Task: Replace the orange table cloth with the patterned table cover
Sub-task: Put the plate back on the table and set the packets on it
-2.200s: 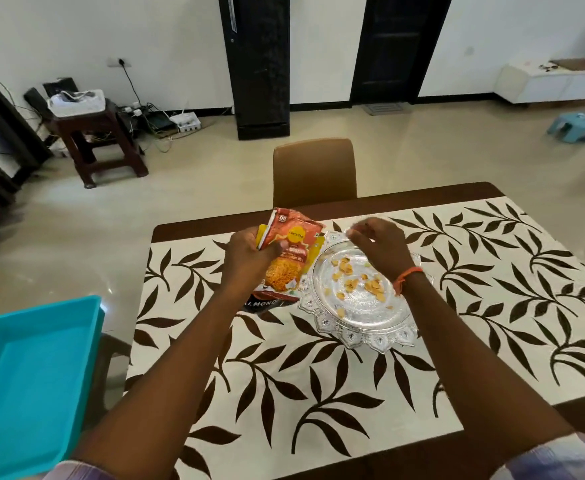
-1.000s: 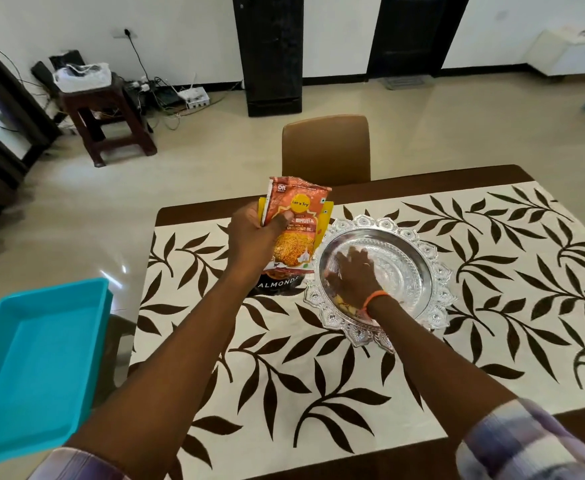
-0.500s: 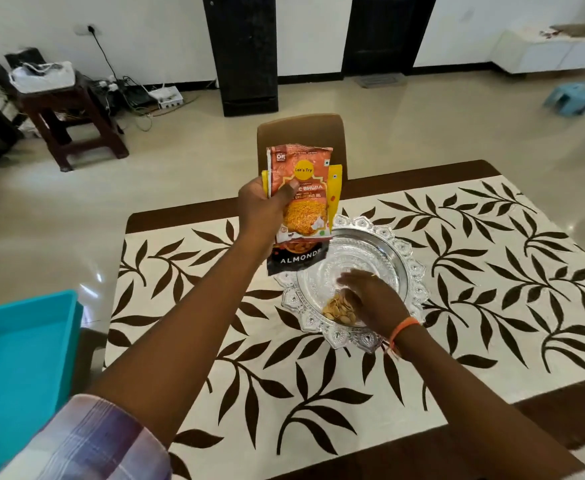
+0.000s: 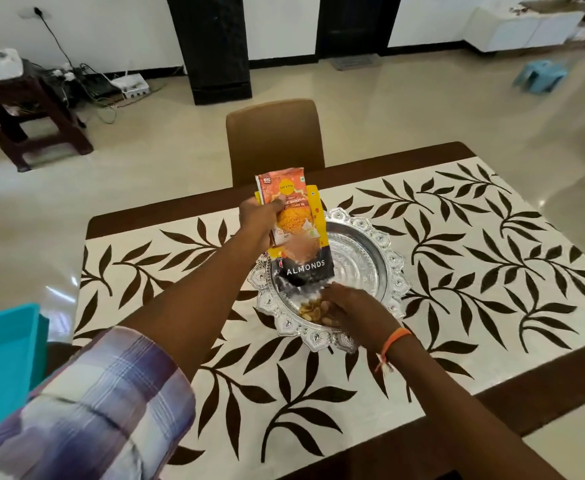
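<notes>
At the far left edge a teal tray [image 4: 3,368] is sitting beside the table, apart from everything on it. Moving right, the left hand [image 4: 259,220] is holding up a fan of snack packets [image 4: 294,230], at least 3 by the look of it, thumb pressed on the front and the other fingers wrapped behind; the black one reading ALMONDS is hanging lowest, its bottom edge over the silver tray [image 4: 384,258]. Further right, the right hand [image 4: 349,306] is resting inside the near rim of that tray, fingers curled together around a small heap of nuts [image 4: 310,311]; whether they are closing on the nuts or only raking them, I cannot tell.

The step in hand is probably gathering the loose nuts to clear the tray. Doing it well means cupping the fingers low against the metal, sweeping toward the rim, and keeping the packets upright so nothing spills.

The patterned table cover [image 4: 491,237] is lying flat on the table, directly beneath the silver tray and under both forearms, not touched by either set of fingers. No orange cloth is showing anywhere.
</notes>
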A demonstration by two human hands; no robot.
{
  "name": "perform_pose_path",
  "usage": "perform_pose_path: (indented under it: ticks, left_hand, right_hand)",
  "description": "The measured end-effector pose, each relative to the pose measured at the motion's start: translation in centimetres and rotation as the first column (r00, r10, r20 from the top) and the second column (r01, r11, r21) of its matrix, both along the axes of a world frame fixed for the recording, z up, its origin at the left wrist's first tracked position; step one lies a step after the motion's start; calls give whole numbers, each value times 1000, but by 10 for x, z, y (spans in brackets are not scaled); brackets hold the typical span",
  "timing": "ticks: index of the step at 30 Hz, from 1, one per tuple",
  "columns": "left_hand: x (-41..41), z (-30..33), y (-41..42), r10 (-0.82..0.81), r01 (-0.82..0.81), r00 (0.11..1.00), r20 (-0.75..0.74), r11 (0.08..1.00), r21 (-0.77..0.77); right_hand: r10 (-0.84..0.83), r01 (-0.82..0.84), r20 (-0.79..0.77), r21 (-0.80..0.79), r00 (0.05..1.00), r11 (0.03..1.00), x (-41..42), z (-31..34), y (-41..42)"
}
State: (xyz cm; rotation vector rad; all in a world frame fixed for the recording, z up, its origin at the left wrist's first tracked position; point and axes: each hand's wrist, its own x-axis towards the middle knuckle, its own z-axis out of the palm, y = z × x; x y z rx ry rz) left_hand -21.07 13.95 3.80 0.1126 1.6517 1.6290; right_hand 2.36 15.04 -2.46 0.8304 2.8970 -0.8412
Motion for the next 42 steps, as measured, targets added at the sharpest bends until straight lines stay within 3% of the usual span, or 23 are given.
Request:
perform_pose_path:
  ticks: [4, 9, 12, 15, 18, 21, 25, 29, 34, 38, 42]
  left_hand:
    - [-5, -24, 14, -58, 35, 968, -244, 994, -100]
    - [-18, -65, 32, -181, 59, 885, -430, 958, -281]
    - [-2, -47, 22, -330, 105, 828, -454, 886, -452]
    - [5, -43, 14, -536, 66, 671, -512, 731, -679]
    - [5, -47, 12, -599, 101, 638, -484, 688, -718]
    - [3, -49, 8, -507, 62, 670, -543, 767, -639]
    - [1, -44, 1, -304, 73, 748, -590, 921, -382]
    - [3, -25, -1, -218, 215, 859, -463, 975, -60]
    - [1, -10, -1, -185, 218, 887, -423, 975, 33]
    - [-20, -13, -6, -117, 151, 912, -393, 987, 58]
    - [-38, -18, -10, -101, 112, 908, -408, 994, 4]
  right_hand:
    - [-204, 171, 125, 232, 971, 958, 13, 3, 24]
    - [-182, 124, 171, 303, 968, 945, 4, -1, 6]
    - [-146, 95, 146, 308, 978, 947, -2, -5, -8]
    - [-124, 94, 116, 234, 985, 968, -4, -7, -10]
    - [-222, 212, 45, 156, 974, 965, -5, 5, -8]
    - [-396, 407, -135, 65, 908, 911, -14, 20, 6]
    - [-605, 592, -279, -139, 745, 794, -43, 31, 31]
    - [-682, 597, -226, -347, 695, 723, -79, 23, 55]
    - [-788, 514, -301, -624, 537, 589, -102, 25, 69]
    - [-757, 537, -312, -555, 574, 636, -80, 23, 91]
    - [-701, 655, -257, -250, 665, 713, -46, 16, 111]
